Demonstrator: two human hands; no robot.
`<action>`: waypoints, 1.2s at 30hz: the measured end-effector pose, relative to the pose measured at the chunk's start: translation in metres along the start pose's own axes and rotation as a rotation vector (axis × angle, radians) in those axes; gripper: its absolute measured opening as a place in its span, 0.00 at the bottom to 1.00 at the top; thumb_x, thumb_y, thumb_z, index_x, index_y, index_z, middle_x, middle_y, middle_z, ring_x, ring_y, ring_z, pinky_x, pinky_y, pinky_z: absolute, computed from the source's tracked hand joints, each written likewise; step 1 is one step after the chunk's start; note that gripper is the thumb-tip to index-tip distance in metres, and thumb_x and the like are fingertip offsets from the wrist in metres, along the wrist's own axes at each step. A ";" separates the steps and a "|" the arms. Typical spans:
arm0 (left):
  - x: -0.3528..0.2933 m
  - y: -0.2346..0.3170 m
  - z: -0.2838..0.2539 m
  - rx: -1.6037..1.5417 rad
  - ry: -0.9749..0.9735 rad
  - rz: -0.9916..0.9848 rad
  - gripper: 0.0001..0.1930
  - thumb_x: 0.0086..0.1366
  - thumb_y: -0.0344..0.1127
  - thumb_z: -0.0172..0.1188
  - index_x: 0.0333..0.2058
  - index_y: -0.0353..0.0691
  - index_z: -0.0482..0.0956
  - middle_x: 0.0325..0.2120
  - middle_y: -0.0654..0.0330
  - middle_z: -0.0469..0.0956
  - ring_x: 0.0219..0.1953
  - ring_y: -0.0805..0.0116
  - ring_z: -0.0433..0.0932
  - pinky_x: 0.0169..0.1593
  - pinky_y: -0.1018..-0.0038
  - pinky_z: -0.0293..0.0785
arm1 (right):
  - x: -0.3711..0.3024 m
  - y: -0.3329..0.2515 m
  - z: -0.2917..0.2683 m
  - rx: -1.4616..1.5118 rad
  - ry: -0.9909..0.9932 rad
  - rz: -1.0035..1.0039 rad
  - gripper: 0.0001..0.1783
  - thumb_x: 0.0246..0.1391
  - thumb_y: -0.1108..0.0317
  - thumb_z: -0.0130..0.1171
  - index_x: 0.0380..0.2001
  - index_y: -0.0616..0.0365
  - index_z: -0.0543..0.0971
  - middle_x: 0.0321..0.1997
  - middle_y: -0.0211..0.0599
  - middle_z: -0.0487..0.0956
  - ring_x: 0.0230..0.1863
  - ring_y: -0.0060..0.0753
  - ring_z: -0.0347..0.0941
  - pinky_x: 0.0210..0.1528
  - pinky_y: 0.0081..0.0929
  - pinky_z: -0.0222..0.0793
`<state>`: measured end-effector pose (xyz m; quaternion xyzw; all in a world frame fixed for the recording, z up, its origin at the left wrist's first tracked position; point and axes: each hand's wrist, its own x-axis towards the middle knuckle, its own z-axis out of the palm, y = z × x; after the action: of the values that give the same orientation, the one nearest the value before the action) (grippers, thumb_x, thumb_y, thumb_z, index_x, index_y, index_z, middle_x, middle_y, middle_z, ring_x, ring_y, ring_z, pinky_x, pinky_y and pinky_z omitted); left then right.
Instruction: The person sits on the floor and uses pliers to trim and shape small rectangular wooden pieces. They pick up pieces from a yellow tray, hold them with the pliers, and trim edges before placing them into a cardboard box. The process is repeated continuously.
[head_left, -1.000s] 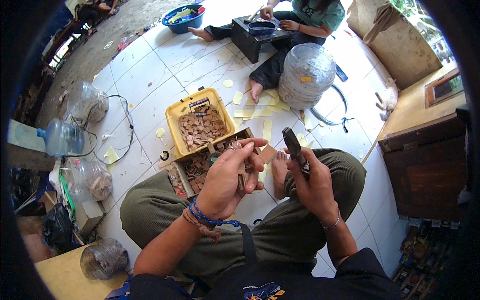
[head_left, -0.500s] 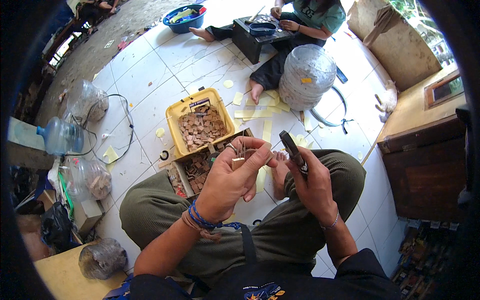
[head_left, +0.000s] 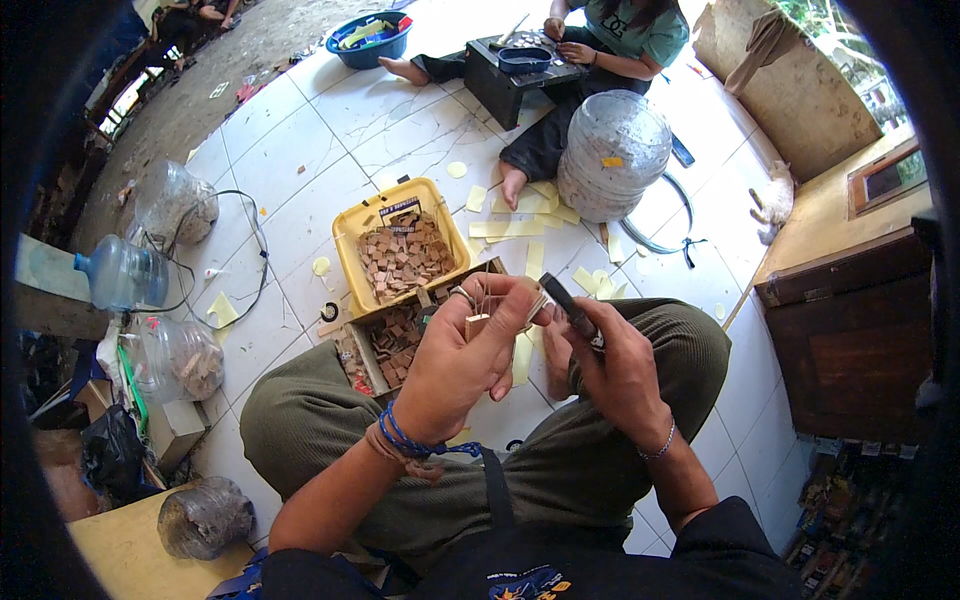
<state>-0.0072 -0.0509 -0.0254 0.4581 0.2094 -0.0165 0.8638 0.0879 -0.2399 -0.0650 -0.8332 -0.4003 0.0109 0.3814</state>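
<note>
My left hand (head_left: 445, 375) is closed in front of my lap, pinching a small tan square piece (head_left: 477, 326) with thin wire-like strands standing up from it. Another small light piece (head_left: 538, 308) shows at its fingertips. In my right hand (head_left: 625, 375) is a dark hand tool that looks like pliers (head_left: 566, 303), its head touching or almost touching the light piece; the fingers hide most of its handles. Beyond my left hand stand a yellow tub (head_left: 345, 232) heaped with small brown squares (head_left: 400, 255) and a wooden box (head_left: 366, 368) holding more.
Yellow paper scraps (head_left: 505, 229) lie on the white tiles. A large clear plastic container (head_left: 615, 155) stands ahead. Behind it another person (head_left: 635, 40) sits at a low black table (head_left: 500, 95). Plastic bottles (head_left: 120, 272) and a black cable (head_left: 262, 235) are at left, a wooden cabinet (head_left: 850, 340) at right.
My right hand has moved slightly left, bringing the pliers' head from apart to the light piece at my left fingertips. My left hand has barely moved.
</note>
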 end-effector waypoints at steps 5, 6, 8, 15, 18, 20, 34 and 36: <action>-0.002 0.001 0.004 0.175 -0.003 0.128 0.22 0.74 0.43 0.63 0.57 0.34 0.72 0.38 0.63 0.82 0.24 0.88 0.71 0.22 0.87 0.67 | 0.000 0.001 -0.001 -0.009 0.017 -0.015 0.19 0.60 0.70 0.67 0.53 0.55 0.76 0.38 0.44 0.80 0.36 0.51 0.80 0.38 0.42 0.74; -0.002 0.002 0.003 0.152 0.000 0.113 0.22 0.74 0.42 0.63 0.58 0.34 0.72 0.38 0.63 0.82 0.25 0.88 0.72 0.23 0.87 0.67 | 0.000 0.001 -0.001 -0.017 0.009 -0.021 0.19 0.60 0.70 0.67 0.54 0.55 0.76 0.38 0.43 0.80 0.36 0.51 0.79 0.38 0.42 0.74; -0.002 0.002 0.003 0.199 -0.009 0.162 0.22 0.74 0.41 0.63 0.59 0.34 0.72 0.39 0.64 0.82 0.25 0.88 0.71 0.23 0.88 0.67 | 0.001 0.001 -0.001 -0.024 0.003 -0.025 0.19 0.60 0.70 0.66 0.54 0.55 0.76 0.38 0.43 0.80 0.37 0.51 0.79 0.38 0.42 0.74; -0.006 0.000 0.004 0.325 0.040 0.262 0.21 0.75 0.39 0.63 0.61 0.37 0.76 0.43 0.67 0.82 0.24 0.90 0.67 0.23 0.87 0.64 | 0.001 0.000 -0.005 -0.014 -0.014 -0.015 0.23 0.58 0.82 0.65 0.57 0.62 0.75 0.44 0.47 0.82 0.43 0.47 0.84 0.44 0.37 0.79; -0.006 0.000 0.004 0.300 0.040 0.264 0.20 0.75 0.38 0.63 0.61 0.38 0.77 0.44 0.67 0.82 0.24 0.90 0.66 0.23 0.87 0.62 | 0.002 0.001 -0.004 -0.012 -0.007 -0.026 0.24 0.58 0.82 0.64 0.57 0.62 0.75 0.44 0.47 0.82 0.43 0.47 0.83 0.43 0.37 0.78; -0.006 -0.001 0.005 0.293 0.042 0.268 0.20 0.75 0.38 0.62 0.61 0.37 0.76 0.44 0.67 0.82 0.24 0.90 0.66 0.23 0.87 0.61 | 0.001 0.001 -0.003 -0.015 -0.009 -0.031 0.24 0.58 0.82 0.64 0.58 0.61 0.75 0.43 0.46 0.81 0.42 0.46 0.83 0.43 0.38 0.78; -0.005 -0.001 0.006 0.271 0.017 0.270 0.20 0.75 0.36 0.62 0.60 0.32 0.75 0.48 0.59 0.80 0.48 0.78 0.77 0.50 0.82 0.74 | 0.000 0.001 -0.003 -0.054 -0.027 -0.019 0.25 0.57 0.82 0.64 0.58 0.59 0.75 0.41 0.43 0.81 0.40 0.44 0.83 0.42 0.38 0.78; -0.004 -0.001 0.005 0.277 0.023 0.252 0.20 0.75 0.37 0.62 0.60 0.32 0.74 0.47 0.59 0.80 0.46 0.79 0.78 0.47 0.83 0.75 | 0.000 0.001 -0.004 -0.068 -0.032 -0.022 0.24 0.57 0.82 0.64 0.57 0.60 0.75 0.41 0.44 0.81 0.41 0.45 0.83 0.42 0.38 0.78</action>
<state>-0.0093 -0.0563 -0.0222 0.5952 0.1559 0.0683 0.7853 0.0896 -0.2429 -0.0631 -0.8409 -0.4156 0.0063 0.3466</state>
